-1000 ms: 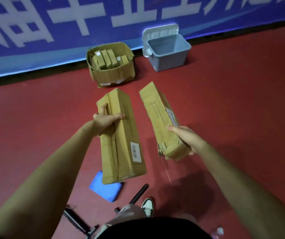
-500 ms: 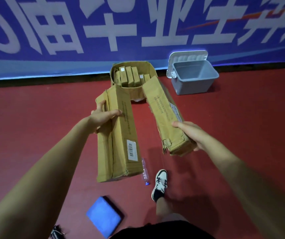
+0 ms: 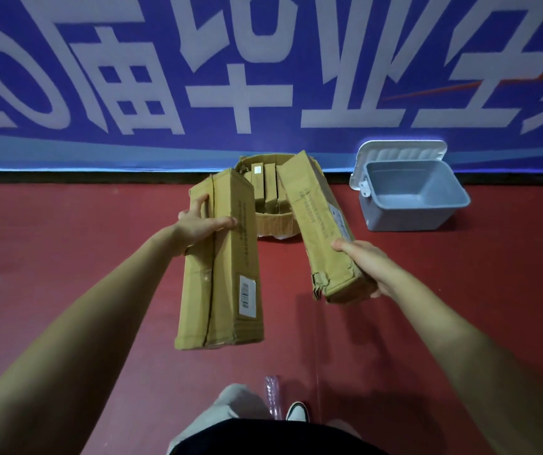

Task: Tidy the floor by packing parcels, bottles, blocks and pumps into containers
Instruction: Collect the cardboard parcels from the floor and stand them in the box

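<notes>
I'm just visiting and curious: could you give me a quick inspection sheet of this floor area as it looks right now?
Surface: red floor, bare patches.
Job's things: left parcel, right parcel, both carried; cardboard box holding parcels; grey bin open, looks empty.
Clutter: clear bottle by a shoe.
Grip: left hand, right hand, each holding a parcel.
Cables: nothing seen.
Surroundings: blue banner behind.

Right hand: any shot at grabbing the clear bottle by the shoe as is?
Probably not: the right hand is full, gripping a long parcel, and the clear bottle lies low on the floor beside the shoe.
</notes>
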Motion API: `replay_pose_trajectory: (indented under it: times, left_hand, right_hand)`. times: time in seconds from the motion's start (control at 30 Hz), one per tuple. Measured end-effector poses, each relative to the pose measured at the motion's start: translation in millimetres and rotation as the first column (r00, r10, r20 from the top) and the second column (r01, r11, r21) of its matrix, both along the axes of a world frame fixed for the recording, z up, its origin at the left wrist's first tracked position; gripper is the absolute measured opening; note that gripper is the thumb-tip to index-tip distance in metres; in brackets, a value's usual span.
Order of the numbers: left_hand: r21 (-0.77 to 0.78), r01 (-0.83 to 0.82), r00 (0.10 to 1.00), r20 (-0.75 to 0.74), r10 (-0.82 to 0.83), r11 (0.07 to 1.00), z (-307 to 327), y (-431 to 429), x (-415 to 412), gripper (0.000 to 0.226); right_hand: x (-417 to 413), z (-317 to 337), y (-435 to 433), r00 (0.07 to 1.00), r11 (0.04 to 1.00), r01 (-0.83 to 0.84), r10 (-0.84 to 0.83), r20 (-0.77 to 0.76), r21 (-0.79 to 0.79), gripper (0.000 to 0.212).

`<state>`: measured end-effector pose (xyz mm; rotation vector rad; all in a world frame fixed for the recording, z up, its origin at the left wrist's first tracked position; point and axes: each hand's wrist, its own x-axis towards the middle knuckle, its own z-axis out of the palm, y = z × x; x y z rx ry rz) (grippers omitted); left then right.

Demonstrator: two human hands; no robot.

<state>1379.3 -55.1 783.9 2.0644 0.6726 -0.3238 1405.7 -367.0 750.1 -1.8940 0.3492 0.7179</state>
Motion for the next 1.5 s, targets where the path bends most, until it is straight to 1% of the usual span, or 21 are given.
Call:
replay_pose_trajectory:
  times: [0.03,0.13,0.2,0.23,0.33,0.5,0.6,0.67,0.73,0.9,0.93,1.0,1.07,1.1,1.2,1.23,1.33,1.4,1.5]
  left_hand:
    - [-0.004,-0.005,1.0,0.006,0.005,1.0,1,2,14,0.097]
    - [-0.011,-0.014,1.0,0.006,0.014,1.0,1,12,53,0.097]
    - [-0.021,-0.016,1.0,-0.001,0.016,1.0,-2,20,80,0.096]
    - [-0.022,-0.012,1.0,-0.009,0.012,1.0,-5,25,94,0.097]
    - [-0.021,-0.007,1.0,-0.025,0.007,1.0,-13,44,142,0.096]
    - [-0.019,0.025,0.999,-0.019,-0.026,1.0,-19,87,244,0.095]
    - [-0.036,0.057,0.998,-0.032,-0.059,0.998,-20,108,300,0.096]
    - [-0.066,0.093,0.995,-0.036,-0.096,0.993,-20,118,336,0.101]
    - [-0.077,0.12,0.992,-0.035,-0.123,0.99,-21,125,373,0.102]
    - [-0.08,0.19,0.981,-0.016,-0.192,0.978,-30,121,445,0.098]
    - [-0.085,0.204,0.978,-0.026,-0.207,0.975,-35,120,460,0.098]
    - [-0.107,0.21,0.975,-0.05,-0.216,0.972,-46,115,493,0.1]
    - [-0.131,0.194,0.977,-0.067,-0.204,0.972,-56,107,525,0.1]
    - [-0.138,0.184,0.978,-0.073,-0.195,0.973,-61,103,541,0.1]
    - [-0.163,0.143,0.982,-0.103,-0.161,0.976,-76,87,587,0.109]
    - [-0.166,0.138,0.98,-0.121,-0.16,0.976,-81,82,603,0.113]
    - [-0.17,0.109,0.966,-0.214,-0.144,0.979,-99,69,648,0.123]
    - [-0.183,0.093,0.957,-0.253,-0.138,0.979,-107,58,674,0.118]
    - [-0.223,0.047,0.955,-0.276,-0.109,0.974,-123,40,710,0.097]
  right_hand:
    - [15,0,2,1.0,1.0,0.002,-0.002,-0.005,0.0,0.071]
    - [56,-2,9,1.0,1.0,0.003,-0.003,-0.002,0.014,0.054]
    - [83,-5,17,1.0,1.0,0.015,-0.015,-0.012,0.017,0.048]
    - [96,-9,22,1.0,1.0,0.017,-0.016,-0.015,0.02,0.049]
    - [140,-19,40,0.999,1.0,0.024,-0.024,-0.048,-0.003,0.06]
    - [225,-26,74,0.993,0.997,0.073,-0.074,-0.097,-0.015,0.048]
    - [265,-28,95,0.981,0.99,0.141,-0.138,-0.135,0.008,0.053]
    - [289,-33,102,0.971,0.981,0.188,-0.18,-0.16,0.041,0.056]
    - [312,-37,105,0.965,0.977,0.209,-0.201,-0.166,0.03,0.053]
    - [371,-44,98,0.929,0.959,0.28,-0.282,-0.239,-0.046,0.048]
    - [385,-45,97,0.921,0.954,0.294,-0.297,-0.251,-0.053,0.051]
    - [415,-50,94,0.912,0.951,0.3,-0.31,-0.27,-0.078,0.067]
    - [449,-58,89,0.91,0.953,0.293,-0.304,-0.283,-0.08,0.084]
    - [467,-62,87,0.914,0.957,0.28,-0.29,-0.285,-0.075,0.085]
    - [522,-75,81,0.931,0.979,0.201,-0.202,-0.305,-0.036,0.067]
    - [540,-79,79,0.93,0.983,0.182,-0.18,-0.321,-0.022,0.065]
    - [591,-87,71,0.917,0.992,0.126,-0.124,-0.378,-0.022,0.054]
    - [621,-92,66,0.905,0.995,0.098,-0.081,-0.418,0.02,0.046]
    - [663,-105,61,0.89,0.991,0.098,-0.049,-0.453,0.087,0.042]
